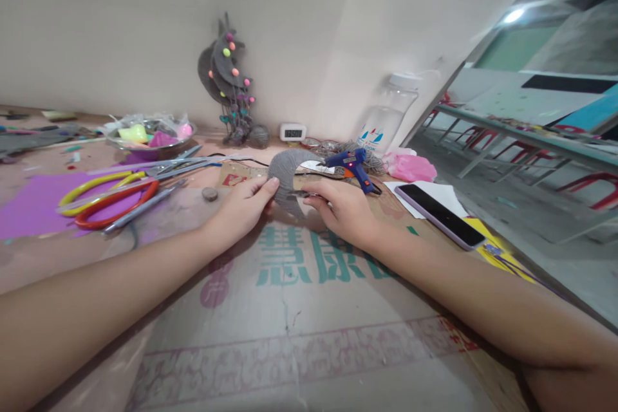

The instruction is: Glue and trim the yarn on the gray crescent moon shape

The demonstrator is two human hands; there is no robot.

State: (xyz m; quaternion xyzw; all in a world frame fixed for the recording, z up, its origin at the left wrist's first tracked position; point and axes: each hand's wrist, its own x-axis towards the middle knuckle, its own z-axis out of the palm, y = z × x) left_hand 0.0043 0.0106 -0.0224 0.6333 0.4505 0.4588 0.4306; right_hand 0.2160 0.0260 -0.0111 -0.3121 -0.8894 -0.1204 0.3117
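A grey yarn-wrapped crescent moon (286,170) is held up over the printed cardboard. My left hand (248,203) grips its left edge, with the thumb lying on the front face. My right hand (340,206) is closed in a pinch at the crescent's inner edge. Something small and dark shows at those fingertips, too unclear to name. Just behind my right hand lies a blue glue gun (355,166) with a small red light. Against the wall hangs or leans a grey moon decoration (226,71) with coloured pompoms.
Scissors with yellow and red handles (116,203) lie on purple sheets (38,206) at left, near a bowl of craft bits (149,149). A timer (293,132), water bottle (389,116), pink plastic (410,166) and phone (440,215) stand or lie behind and right.
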